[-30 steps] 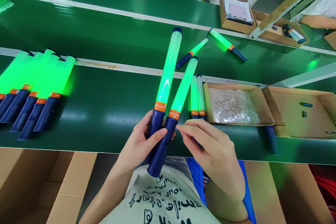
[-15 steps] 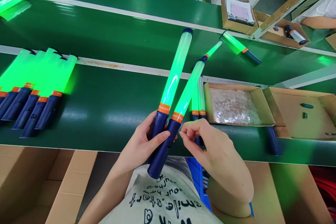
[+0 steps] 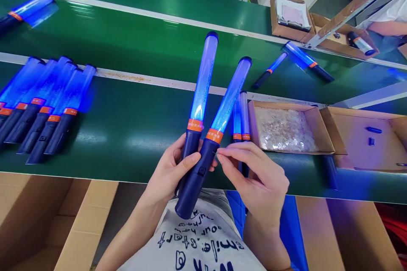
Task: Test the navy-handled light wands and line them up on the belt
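Note:
My left hand [image 3: 173, 171] is wrapped around two light sticks with blue-lit tubes, orange bands and dark handles. The left light stick [image 3: 203, 80] lies partly behind the right light stick [image 3: 230, 95], whose handle shows a small button. Close beside that handle, just under its orange band, my right hand [image 3: 257, 175] has thumb and forefinger pinched together. Whatever is between those fingertips is too small to make out. Behind the right hand, two more lit sticks [image 3: 244, 114] lie on the green bench [image 3: 133, 135], their handles partly hidden.
A row of lit sticks [image 3: 57, 89] rests at the left. To the right are a carton of clear plastic pieces [image 3: 286, 129] and a shallow carton [image 3: 352, 152] with small dark parts. Several sticks lie on the green conveyor [image 3: 127, 38] beyond. Open cardboard boxes [image 3: 85, 220] stand below the bench edge.
All the sticks' light has turned from green to blue. Those on the conveyor have shifted right. The two held sticks have spread apart at the top, and my right hand's fingers have straightened somewhat.

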{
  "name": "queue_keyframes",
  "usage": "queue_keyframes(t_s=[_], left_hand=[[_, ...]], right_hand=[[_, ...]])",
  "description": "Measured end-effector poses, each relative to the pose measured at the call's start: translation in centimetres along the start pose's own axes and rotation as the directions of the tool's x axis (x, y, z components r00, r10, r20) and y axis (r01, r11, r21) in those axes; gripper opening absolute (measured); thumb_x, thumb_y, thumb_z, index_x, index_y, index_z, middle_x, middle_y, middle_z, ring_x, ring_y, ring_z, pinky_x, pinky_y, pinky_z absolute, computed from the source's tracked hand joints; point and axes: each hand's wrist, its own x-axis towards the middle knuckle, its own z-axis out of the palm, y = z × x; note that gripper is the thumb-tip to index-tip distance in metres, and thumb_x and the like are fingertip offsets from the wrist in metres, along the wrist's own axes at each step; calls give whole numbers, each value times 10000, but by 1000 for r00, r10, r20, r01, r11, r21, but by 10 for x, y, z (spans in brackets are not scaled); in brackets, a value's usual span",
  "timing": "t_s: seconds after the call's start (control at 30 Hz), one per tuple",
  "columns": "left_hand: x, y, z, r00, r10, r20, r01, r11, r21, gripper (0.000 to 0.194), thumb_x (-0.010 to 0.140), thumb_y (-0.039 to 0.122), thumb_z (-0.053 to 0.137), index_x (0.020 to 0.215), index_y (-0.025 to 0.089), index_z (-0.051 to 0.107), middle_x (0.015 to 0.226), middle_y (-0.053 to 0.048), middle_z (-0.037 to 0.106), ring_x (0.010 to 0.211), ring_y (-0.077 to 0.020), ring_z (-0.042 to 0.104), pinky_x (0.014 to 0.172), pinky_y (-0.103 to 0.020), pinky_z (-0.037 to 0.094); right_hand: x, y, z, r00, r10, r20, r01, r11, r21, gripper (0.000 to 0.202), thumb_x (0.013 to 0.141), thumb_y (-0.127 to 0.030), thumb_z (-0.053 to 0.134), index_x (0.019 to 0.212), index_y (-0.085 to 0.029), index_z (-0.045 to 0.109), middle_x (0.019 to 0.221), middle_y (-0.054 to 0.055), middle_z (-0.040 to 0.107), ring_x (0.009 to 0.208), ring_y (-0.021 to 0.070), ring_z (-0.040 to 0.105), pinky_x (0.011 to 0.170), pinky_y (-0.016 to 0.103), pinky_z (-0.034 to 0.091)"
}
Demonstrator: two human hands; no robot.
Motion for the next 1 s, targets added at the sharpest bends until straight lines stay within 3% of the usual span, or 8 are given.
queue_keyframes(t_s=[0.2,0.4,0.47,0.63,0.8,1.0], left_hand=[[1,-1,3,999,48,-26,-49,998,-35,348,951,351,811,1290,289,761,1053,-17,803,778,-88,706,715,-133,574],[1,-4,-1,995,94,-32,-93,995,22,385,908,359,857,1283,306,786,1124,-16,791,996,-132,708,784,-119,563],[1,-5,-2,996,87,-32,-87,996,10,375,911,345,855,1279,316,785,1113,-8,788,982,-121,710,769,-108,561],[1,-4,2,999,41,-15,-42,996,-74,242,939,333,823,1169,267,788,946,-11,791,776,-99,724,780,-161,612],[1,-4,5,999,44,-21,-45,997,-59,288,933,356,820,1194,247,768,977,-34,806,782,-151,758,814,-247,653],[2,-7,3,999,43,-30,-47,993,-113,302,931,332,830,1216,255,765,986,-23,810,789,-131,764,803,-207,653]], right_hand=[[0,-4,5,994,-106,11,106,988,-111,164,976,-50,668,1051,-194,690,968,14,715,836,111,696,751,254,623],[0,-5,6,981,-187,56,195,954,-229,200,961,-25,677,1100,-165,647,1016,42,698,883,118,656,822,249,607],[0,-5,5,980,-189,67,200,952,-234,202,967,-23,673,1110,-163,643,1026,44,694,891,114,648,841,244,602],[0,-5,2,986,-150,76,159,977,-144,187,996,-32,647,1117,-176,649,1014,27,701,905,111,674,852,248,601],[0,-5,2,989,-142,46,146,981,-128,206,994,-19,641,1119,-182,653,1010,21,707,910,111,681,849,252,602],[-1,-4,3,988,-146,53,153,976,-158,207,993,-27,661,1142,-171,665,1031,25,708,918,103,672,865,246,604]])
